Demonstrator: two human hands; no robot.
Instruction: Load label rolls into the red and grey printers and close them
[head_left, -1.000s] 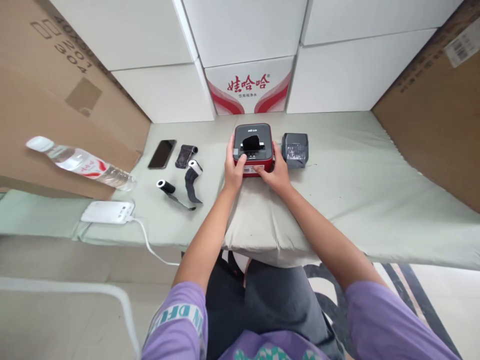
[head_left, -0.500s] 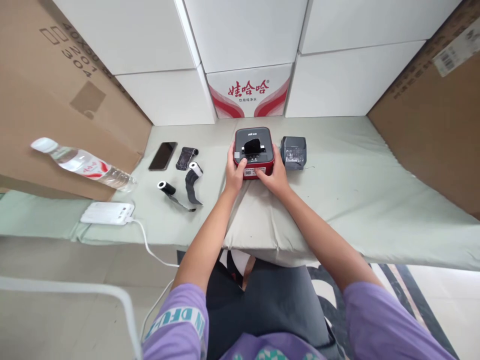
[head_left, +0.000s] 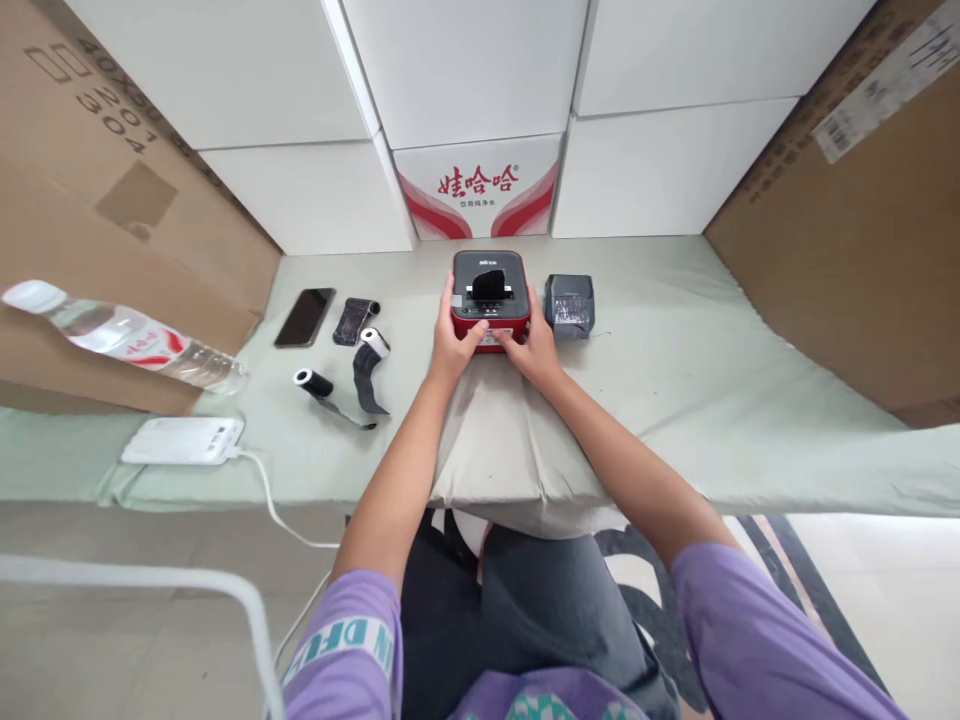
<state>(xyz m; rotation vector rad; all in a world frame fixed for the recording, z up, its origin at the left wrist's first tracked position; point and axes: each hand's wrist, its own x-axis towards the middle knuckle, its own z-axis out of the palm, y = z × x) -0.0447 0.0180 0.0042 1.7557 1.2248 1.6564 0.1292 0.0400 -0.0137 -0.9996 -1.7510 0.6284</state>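
A small red-and-black printer (head_left: 490, 262) sits on the cloth-covered table. From a slot in its top a black strip (head_left: 489, 285) sticks up. My left hand (head_left: 453, 345) is closed around its left side, thumb on the front. My right hand (head_left: 537, 348) grips the right side, that thumb also at the front, and the thumbs partly cover a white label there. Just right of the right hand lies a dark, taped block-shaped object (head_left: 570, 305).
Left on the table are a phone (head_left: 304, 318), a flat black roll (head_left: 354, 322), two rolls with loose black strips (head_left: 313, 382), a power bank (head_left: 184, 441) with a white cable, and a tilted water bottle (head_left: 127, 338). White boxes (head_left: 480, 190) stand behind; cardboard boxes flank both sides.
The view has shifted a little, so things appear further left. My left thumb has slid from the printer's top edge to its front. Both hands still hold the printer.
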